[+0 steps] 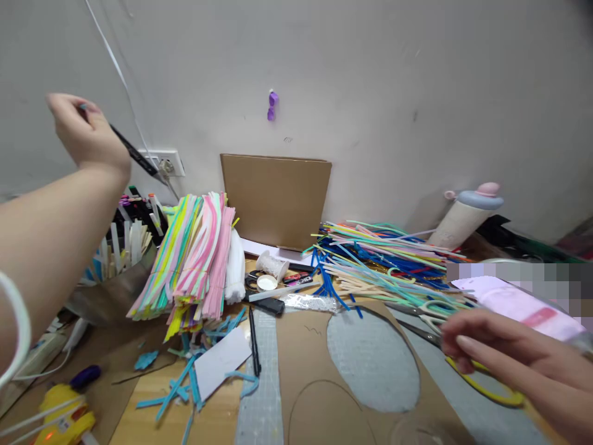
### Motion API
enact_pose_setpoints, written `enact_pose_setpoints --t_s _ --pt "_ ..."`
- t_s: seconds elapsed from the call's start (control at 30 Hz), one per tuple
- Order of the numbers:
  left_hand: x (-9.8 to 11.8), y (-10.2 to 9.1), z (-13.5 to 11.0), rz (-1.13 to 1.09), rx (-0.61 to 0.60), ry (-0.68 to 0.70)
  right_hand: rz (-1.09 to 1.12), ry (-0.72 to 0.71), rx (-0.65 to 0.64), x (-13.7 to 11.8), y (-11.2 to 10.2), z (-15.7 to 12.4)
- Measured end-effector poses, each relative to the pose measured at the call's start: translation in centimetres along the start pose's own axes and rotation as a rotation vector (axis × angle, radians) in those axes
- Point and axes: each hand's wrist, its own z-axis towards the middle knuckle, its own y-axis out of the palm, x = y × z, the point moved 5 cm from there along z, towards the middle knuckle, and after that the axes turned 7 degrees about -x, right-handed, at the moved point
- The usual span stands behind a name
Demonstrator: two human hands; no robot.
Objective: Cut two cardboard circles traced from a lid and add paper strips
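Observation:
My left hand is raised at the upper left, its fingers closed around a slim black tool with a pale, metal-looking tip. The tool slants down to the right, in front of the wall socket. On the right, my right hand hovers with loosely curled fingers over yellow-handled scissors, and I see nothing in its grip. Beside them lie scissors with pale handles. Between the hands rests a cardboard sheet with an oval cutout and a drawn curve.
Bundled pipe cleaners stand left of a cardboard panel; loose ones spread rightward. A yellow glue gun lies front left. A black pen rests beside a white card. A bottle leans by the wall.

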Motion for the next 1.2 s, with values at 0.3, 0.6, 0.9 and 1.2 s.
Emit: enact_pose_setpoints --t_s 0.3,0.6,0.9,1.2 --pt "15.5 5.2 -20.4 -0.92 -0.89 -0.419 0.532 -0.018 -0.483 -8.5 8.4 1.8" --pt "17.2 3.6 -34.2 -1.163 -1.214 -0.745 0.928 0.219 -0.706 -6.9 11.2 -1.0" --pt "14.4 -2.0 -37.5 -1.218 -1.34 -0.662 1.008 0.318 -1.271 -4.3 11.4 -4.0" --pt "15.3 -7.5 -40.5 -0.277 -1.423 0.72 0.505 0.221 -1.343 -3.8 12.1 -7.2"
